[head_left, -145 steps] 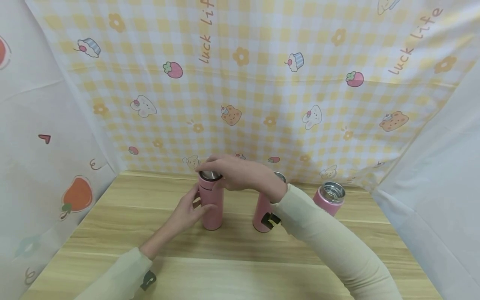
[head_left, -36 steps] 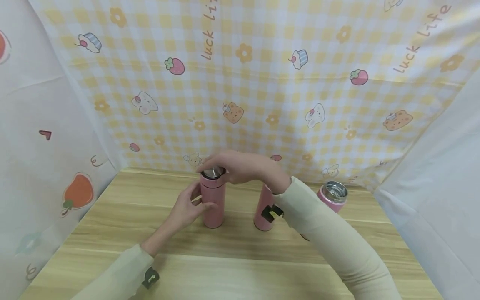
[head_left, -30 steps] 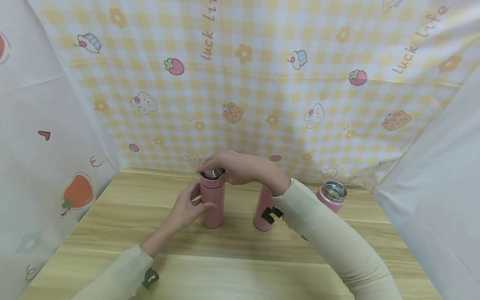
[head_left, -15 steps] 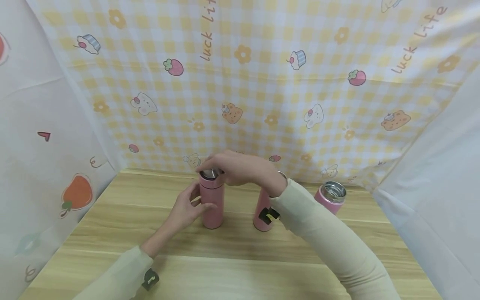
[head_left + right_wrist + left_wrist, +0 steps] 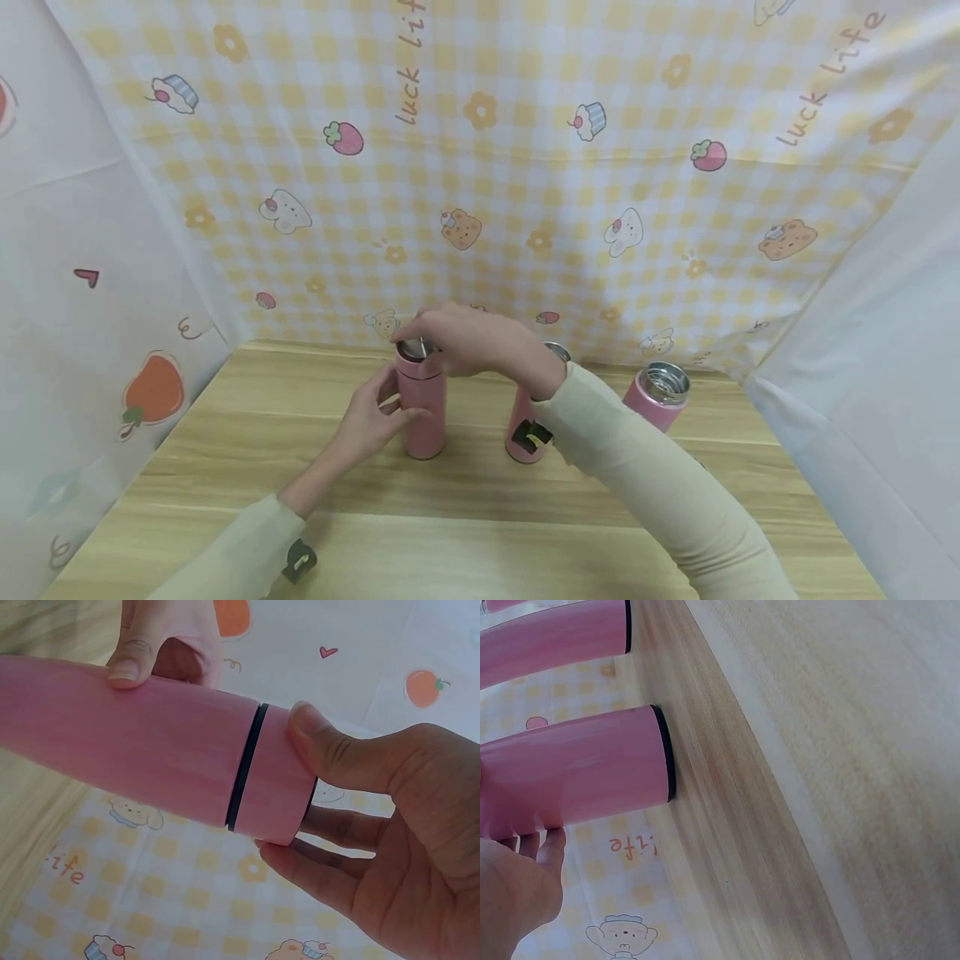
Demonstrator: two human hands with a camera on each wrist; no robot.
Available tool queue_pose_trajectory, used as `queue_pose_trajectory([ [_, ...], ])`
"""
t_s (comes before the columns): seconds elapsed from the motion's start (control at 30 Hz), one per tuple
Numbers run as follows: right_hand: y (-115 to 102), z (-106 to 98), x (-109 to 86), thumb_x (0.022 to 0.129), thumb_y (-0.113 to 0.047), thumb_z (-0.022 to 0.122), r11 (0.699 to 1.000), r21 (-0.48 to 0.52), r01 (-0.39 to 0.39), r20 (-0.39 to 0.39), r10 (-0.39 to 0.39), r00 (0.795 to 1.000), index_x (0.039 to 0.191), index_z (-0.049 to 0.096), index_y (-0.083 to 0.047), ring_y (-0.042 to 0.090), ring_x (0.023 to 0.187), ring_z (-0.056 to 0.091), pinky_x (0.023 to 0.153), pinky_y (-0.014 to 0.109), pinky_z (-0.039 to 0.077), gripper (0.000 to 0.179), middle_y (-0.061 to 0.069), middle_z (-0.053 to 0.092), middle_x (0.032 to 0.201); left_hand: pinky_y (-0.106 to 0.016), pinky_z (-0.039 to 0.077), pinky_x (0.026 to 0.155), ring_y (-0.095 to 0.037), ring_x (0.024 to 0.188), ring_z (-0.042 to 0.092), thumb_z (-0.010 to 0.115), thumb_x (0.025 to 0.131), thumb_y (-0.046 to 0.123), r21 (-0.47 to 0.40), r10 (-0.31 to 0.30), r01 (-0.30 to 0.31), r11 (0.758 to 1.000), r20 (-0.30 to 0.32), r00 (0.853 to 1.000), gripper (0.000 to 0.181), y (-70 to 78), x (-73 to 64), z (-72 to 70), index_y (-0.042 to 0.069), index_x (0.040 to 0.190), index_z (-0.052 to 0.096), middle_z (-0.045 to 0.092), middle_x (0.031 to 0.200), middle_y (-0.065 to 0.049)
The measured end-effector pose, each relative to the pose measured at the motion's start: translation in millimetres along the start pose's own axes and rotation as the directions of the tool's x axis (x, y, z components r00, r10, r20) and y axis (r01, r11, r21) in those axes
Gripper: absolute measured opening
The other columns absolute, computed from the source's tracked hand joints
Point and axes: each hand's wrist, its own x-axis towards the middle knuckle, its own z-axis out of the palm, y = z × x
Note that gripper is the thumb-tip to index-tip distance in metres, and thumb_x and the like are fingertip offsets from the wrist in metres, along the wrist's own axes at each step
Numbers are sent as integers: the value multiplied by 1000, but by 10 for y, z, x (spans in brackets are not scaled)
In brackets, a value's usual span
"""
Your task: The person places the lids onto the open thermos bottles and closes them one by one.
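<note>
A pink thermos bottle (image 5: pixel 424 421) stands upright on the table, left of the middle. My left hand (image 5: pixel 371 417) grips its body from the left, thumb across the front. From above, my right hand (image 5: pixel 472 337) holds the bottle's pink lid (image 5: pixel 279 776), which has a silver top. In the right wrist view the thumb presses one side of the lid and the fingers the other. A dark seam (image 5: pixel 246 769) runs between lid and body. The left wrist view shows the bottle's black-rimmed base (image 5: pixel 665 754) at the table, with my left fingertips on its side.
A second pink bottle (image 5: pixel 521 421) with a bare steel mouth stands to the right, partly behind my right wrist. Further right is a third open pink bottle (image 5: pixel 651 408), its lower part hidden by my sleeve. A checked cloth (image 5: pixel 540 192) hangs behind the wooden table (image 5: pixel 435 550).
My right hand has turned slightly on the lid, and its thumb now shows at the front. The right wrist has shifted a little left. The left hand keeps its grip on the bottle.
</note>
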Motion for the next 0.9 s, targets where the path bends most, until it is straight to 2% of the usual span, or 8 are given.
queue_pose_trajectory([
  [0.1, -11, 9, 7, 94, -1, 70, 1000, -18, -8, -16, 7, 1000, 134, 66, -13, 13, 86, 58, 71, 24, 50, 41, 1, 66, 104, -37, 48, 104, -35, 132, 50, 81, 86, 3, -5, -4, 4, 1000, 2, 1000, 74, 1, -4, -1, 4, 149, 43, 53, 142, -18],
  [0.3, -43, 25, 16, 92, -20, 79, 997, -43, -68, -26, 67, 997, 133, 67, -17, 12, 83, 58, 67, 23, 51, 42, -3, 63, 95, -35, 49, 102, -32, 132, 50, 82, 85, 4, -15, -5, 5, 1000, 7, 1000, 75, 8, -11, -2, 7, 150, 43, 53, 143, -15],
  [0.73, -92, 68, 17, 93, -35, 77, 981, -120, -155, -50, 150, 987, 124, 68, -19, 13, 79, 56, 60, 25, 50, 36, -3, 57, 90, -33, 49, 102, -31, 133, 49, 82, 86, 5, -14, -9, 9, 1000, 10, 1000, 75, 4, -22, -11, 9, 150, 44, 52, 145, -13],
  [0.9, -81, 103, -11, 93, -37, 76, 980, -138, -143, -80, 133, 988, 121, 66, -18, 13, 76, 55, 60, 24, 49, 34, 1, 58, 92, -33, 48, 103, -31, 135, 48, 82, 86, 5, -13, 8, -8, 1000, 21, 1000, 76, -8, -21, -10, 9, 151, 43, 50, 147, -13],
])
